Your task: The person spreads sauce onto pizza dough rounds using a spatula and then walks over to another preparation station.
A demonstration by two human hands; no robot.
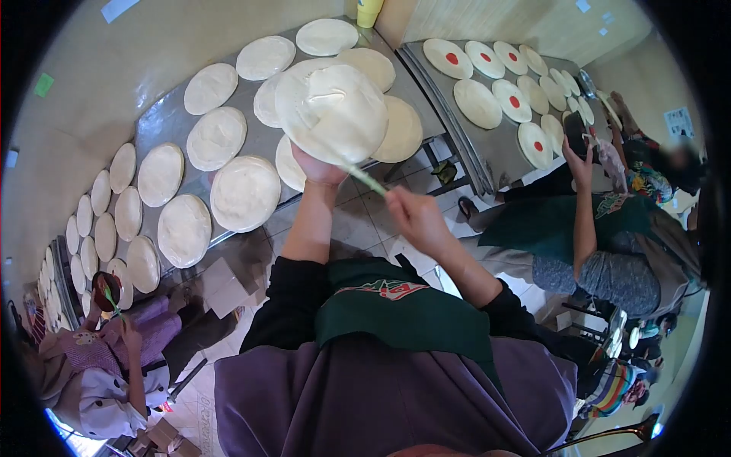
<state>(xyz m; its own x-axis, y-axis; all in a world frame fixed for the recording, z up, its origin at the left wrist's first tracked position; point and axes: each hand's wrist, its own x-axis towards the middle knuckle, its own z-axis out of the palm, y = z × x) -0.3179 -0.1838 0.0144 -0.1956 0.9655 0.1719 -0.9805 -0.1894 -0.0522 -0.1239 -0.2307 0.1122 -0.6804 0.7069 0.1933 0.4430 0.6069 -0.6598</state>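
My left hand (320, 166) is under a round, flat disc coated in white cream (324, 126), holding it up from below; most of its fingers are hidden by the disc. A closed grip of my right hand (419, 222) is around the green handle of a spatula (368, 180). The spatula's pale end reaches over the near edge of the disc and blends into the cream. Behind, on a metal table (175, 122), lie several similar cream-coated discs (245, 193) and some plainer beige ones (399, 129).
At right, another metal table (487, 148) bears discs, some with red centres (515, 102). A co-worker in a green apron (533, 228) stands there. At lower left, another person (114, 343) holds a dark bowl of red stuff (104, 291). A cardboard box (227, 286) is under the table.
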